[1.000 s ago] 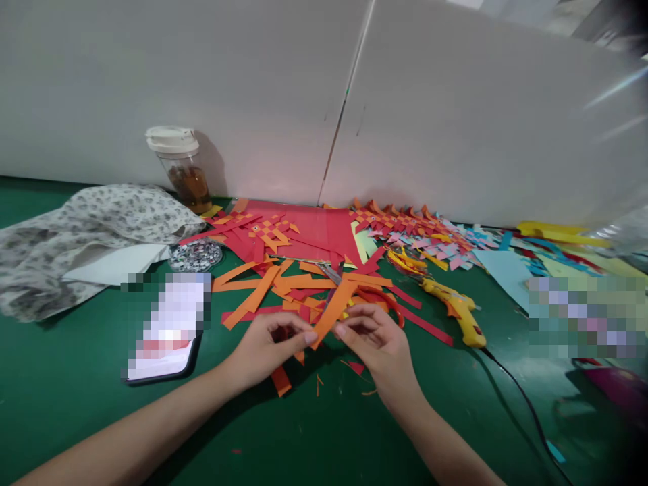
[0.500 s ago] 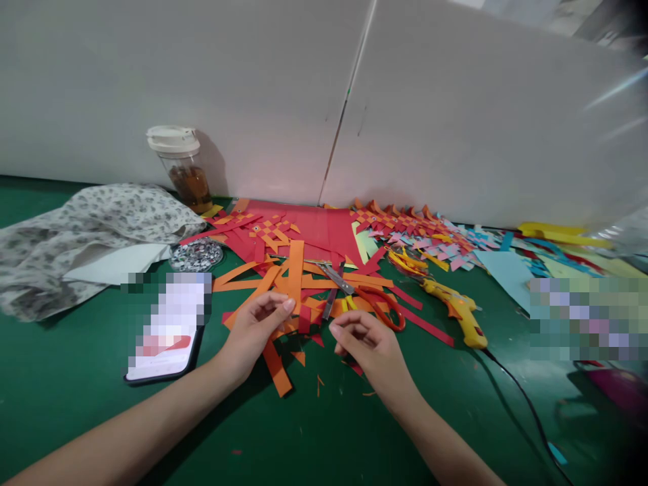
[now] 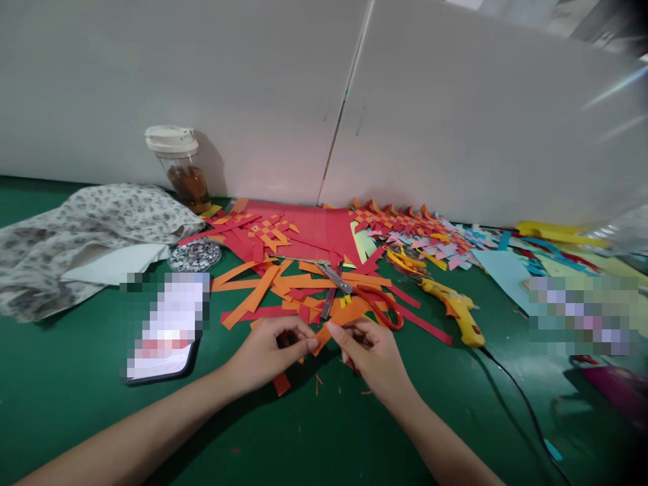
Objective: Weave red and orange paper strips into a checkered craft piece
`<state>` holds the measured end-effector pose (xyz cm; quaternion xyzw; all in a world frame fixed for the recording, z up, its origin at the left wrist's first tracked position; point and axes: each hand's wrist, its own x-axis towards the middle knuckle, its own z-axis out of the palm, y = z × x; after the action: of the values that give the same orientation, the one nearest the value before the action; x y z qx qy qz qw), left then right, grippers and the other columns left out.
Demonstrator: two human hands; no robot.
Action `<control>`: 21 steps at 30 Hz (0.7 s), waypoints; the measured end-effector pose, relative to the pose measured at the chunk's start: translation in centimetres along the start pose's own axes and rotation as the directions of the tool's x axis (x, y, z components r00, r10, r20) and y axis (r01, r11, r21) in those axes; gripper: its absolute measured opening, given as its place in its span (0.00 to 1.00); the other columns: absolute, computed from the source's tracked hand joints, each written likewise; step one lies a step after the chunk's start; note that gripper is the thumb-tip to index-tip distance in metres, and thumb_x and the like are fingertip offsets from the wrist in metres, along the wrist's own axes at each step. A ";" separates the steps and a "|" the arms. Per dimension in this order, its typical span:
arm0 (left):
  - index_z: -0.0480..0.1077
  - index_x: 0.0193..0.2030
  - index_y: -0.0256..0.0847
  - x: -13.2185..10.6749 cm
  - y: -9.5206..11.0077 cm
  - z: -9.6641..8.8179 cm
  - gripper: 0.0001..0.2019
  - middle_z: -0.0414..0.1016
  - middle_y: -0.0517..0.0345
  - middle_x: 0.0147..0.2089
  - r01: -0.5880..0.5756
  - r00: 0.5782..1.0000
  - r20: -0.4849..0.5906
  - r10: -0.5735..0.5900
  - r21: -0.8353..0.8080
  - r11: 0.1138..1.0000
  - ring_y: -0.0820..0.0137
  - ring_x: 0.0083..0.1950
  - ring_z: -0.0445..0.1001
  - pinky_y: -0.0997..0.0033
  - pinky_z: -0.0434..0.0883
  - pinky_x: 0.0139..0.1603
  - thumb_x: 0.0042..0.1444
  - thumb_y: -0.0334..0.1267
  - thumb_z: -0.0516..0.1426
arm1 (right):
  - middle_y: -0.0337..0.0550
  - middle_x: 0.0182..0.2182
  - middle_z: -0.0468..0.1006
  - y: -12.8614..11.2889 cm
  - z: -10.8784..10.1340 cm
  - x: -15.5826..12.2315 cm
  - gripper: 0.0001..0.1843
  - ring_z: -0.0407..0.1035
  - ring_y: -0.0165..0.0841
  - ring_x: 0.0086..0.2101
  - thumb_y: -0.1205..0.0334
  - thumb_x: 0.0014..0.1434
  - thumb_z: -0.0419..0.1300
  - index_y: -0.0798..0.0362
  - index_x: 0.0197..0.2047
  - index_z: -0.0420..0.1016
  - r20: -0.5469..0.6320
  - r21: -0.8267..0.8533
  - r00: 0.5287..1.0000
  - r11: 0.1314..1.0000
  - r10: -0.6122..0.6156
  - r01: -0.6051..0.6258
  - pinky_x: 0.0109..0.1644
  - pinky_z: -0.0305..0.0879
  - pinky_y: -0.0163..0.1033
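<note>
My left hand (image 3: 271, 351) and my right hand (image 3: 367, 351) meet over the green table, both pinching one orange paper strip (image 3: 340, 317) near its lower end. The strip slants up to the right over a loose pile of orange and red paper strips (image 3: 283, 287). Red-handled scissors (image 3: 360, 291) lie just beyond my right hand's fingers. A short orange piece (image 3: 281, 383) lies under my left hand.
A phone (image 3: 165, 341) lies left of my left hand. A yellow glue gun (image 3: 455, 309) with a black cord lies to the right. Behind stand a lidded jar (image 3: 180, 169), a dish of googly eyes (image 3: 195, 254), a patterned cloth (image 3: 75, 233), and woven paper pieces (image 3: 405, 226).
Half a second ago my left hand held an orange strip upright while my right hand was apart from it. Now both hands have come together and pinch one orange strip low over the table.
</note>
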<state>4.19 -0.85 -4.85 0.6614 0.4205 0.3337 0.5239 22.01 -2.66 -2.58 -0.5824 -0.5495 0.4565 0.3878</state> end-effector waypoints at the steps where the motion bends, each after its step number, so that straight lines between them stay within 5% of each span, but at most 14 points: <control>1: 0.73 0.29 0.41 0.0 0.1 0.0 0.08 0.75 0.58 0.27 -0.005 1.000 0.002 0.005 0.004 1.000 0.73 0.24 0.66 0.75 0.59 0.25 0.52 0.42 0.56 | 0.32 0.13 0.63 0.0 0.0 0.0 0.14 0.55 0.24 0.13 0.50 0.47 0.63 0.53 0.23 0.70 -0.015 0.002 1.000 1.000 0.001 -0.001 0.16 0.50 0.31; 10: 0.73 0.29 0.41 0.1 0.2 -0.1 0.09 0.75 0.58 0.26 0.008 1.000 0.016 -0.008 0.009 1.000 0.73 0.24 0.66 0.75 0.60 0.24 0.52 0.42 0.56 | 0.30 0.11 0.59 0.0 -0.6 0.4 0.16 0.52 0.23 0.14 0.50 0.51 0.60 0.53 0.22 0.68 -0.173 0.034 0.985 0.999 -0.011 0.017 0.18 0.48 0.31; 21: 0.73 0.29 0.41 0.0 0.1 0.0 0.08 0.73 0.59 0.26 0.017 1.000 0.027 -0.016 -0.028 0.999 0.74 0.24 0.66 0.75 0.60 0.25 0.52 0.41 0.57 | 0.30 0.11 0.58 0.3 -0.6 0.7 0.17 0.47 0.22 0.14 0.49 0.52 0.59 0.54 0.23 0.67 -0.146 0.161 0.988 0.987 0.049 -0.025 0.18 0.44 0.31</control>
<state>4.20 -0.81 -4.78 0.6550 0.4142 0.3263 0.5413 22.63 -1.97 -2.76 -0.5923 -0.4701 0.4609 0.4644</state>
